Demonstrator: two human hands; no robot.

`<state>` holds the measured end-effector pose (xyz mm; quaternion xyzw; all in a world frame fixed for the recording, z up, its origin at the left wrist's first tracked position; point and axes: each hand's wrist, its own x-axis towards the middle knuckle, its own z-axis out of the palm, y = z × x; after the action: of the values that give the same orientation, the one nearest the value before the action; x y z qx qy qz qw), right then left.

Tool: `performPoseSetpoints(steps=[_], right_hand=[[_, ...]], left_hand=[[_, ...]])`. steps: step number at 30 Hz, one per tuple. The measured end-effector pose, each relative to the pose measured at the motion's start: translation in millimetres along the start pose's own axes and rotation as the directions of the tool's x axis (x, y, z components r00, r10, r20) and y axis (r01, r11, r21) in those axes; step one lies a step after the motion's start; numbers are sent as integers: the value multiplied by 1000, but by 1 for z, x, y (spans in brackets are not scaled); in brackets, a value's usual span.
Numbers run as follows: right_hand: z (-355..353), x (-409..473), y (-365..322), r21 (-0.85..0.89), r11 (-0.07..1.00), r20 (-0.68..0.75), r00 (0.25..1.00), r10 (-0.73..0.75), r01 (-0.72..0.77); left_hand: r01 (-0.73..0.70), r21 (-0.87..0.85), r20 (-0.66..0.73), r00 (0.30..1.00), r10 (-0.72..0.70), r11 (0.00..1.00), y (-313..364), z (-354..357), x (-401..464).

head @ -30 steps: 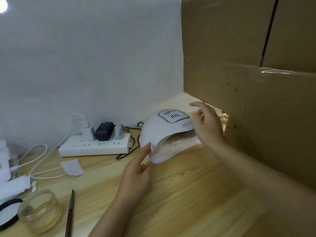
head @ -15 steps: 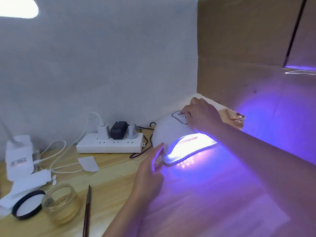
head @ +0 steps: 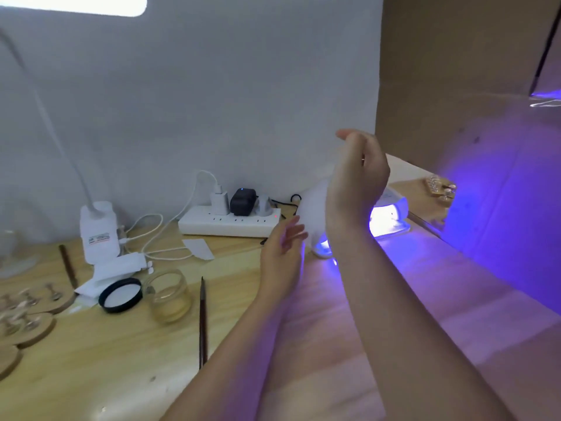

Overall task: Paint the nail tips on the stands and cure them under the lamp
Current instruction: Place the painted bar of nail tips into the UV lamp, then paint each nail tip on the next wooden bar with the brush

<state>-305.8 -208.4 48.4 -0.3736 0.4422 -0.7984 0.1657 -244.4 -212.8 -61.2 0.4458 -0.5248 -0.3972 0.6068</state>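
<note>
The white curing lamp [head: 391, 209] sits on the wooden desk against the wall, glowing violet from its mouth; my right arm covers its middle. My right hand [head: 359, 174] hangs in the air above the lamp, fingers loosely curled, holding nothing. My left hand [head: 283, 256] hovers just left of the lamp's near end, fingers relaxed and empty. Round wooden stands with nail tips [head: 27, 311] lie at the far left edge. Another stand with tips [head: 440, 189] sits behind the lamp on the right. A thin brush [head: 202, 323] lies on the desk.
A glass jar of yellowish liquid [head: 170, 296] and its black-rimmed lid [head: 120, 294] stand left of the brush. A white power strip [head: 229, 223] with plugs lies by the wall. A desk lamp base [head: 98, 232] stands at left. A cardboard wall [head: 473, 101] closes the right side.
The curing lamp lit up violet. My right hand lifted off its top into the air, and my left hand let go of its near end. The view swung left.
</note>
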Motion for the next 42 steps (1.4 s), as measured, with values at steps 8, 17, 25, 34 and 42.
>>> performPoseSetpoints(steps=[8, 17, 25, 34, 42], right_hand=[[-37, -70, 25, 141, 973, -126, 972, 198, -180], [-26, -128, 45, -161, 935, 577, 799, -170, 315], [-15, -149, 48, -432, 637, 870, 480, 109, 638], [0, -158, 36, -476, 383, 875, 384, 294, 791], [6, -136, 27, -436, 900, 762, 521, 384, -26]], left_hand=[[-48, -249, -114, 993, 20, 967, 38, -19, -11], [-440, 228, 65, 897, 437, 869, 132, -117, -41], [17, 784, -337, 852, 402, 621, 106, -320, -100], [397, 659, -343, 915, -214, 639, 66, -383, -123], [304, 730, -179, 949, -258, 612, 83, -384, -133]])
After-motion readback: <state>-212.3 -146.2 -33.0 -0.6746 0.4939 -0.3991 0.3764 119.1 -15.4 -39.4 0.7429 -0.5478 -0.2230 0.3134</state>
